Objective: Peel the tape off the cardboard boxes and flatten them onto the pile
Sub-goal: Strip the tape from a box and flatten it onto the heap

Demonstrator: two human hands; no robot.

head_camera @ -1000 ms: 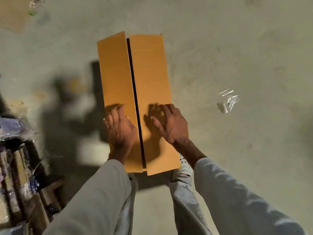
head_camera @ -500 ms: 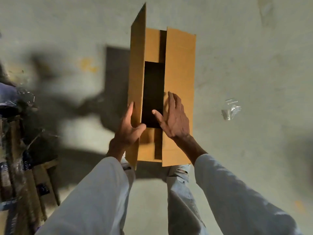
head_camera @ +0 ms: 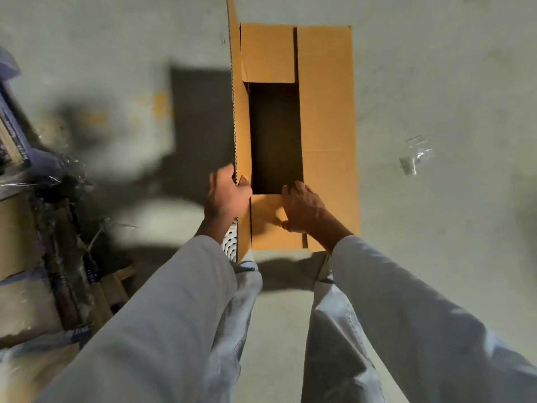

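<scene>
Box (head_camera: 325, 112) interior dark; left hand (head_camera: 226, 196) fingers hidden behind flap.

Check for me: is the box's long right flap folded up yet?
No, the right flap lies flat over the cardboard box; only the left flap stands upright, gripped by the left hand.

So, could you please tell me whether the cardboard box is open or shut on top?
Open. The cardboard box has its left flap standing upright, gripped by the left hand, exposing its dark interior.

Crumpled plastic wrapper (head_camera: 416, 158) on concrete floor (head_camera: 450, 82)
</scene>
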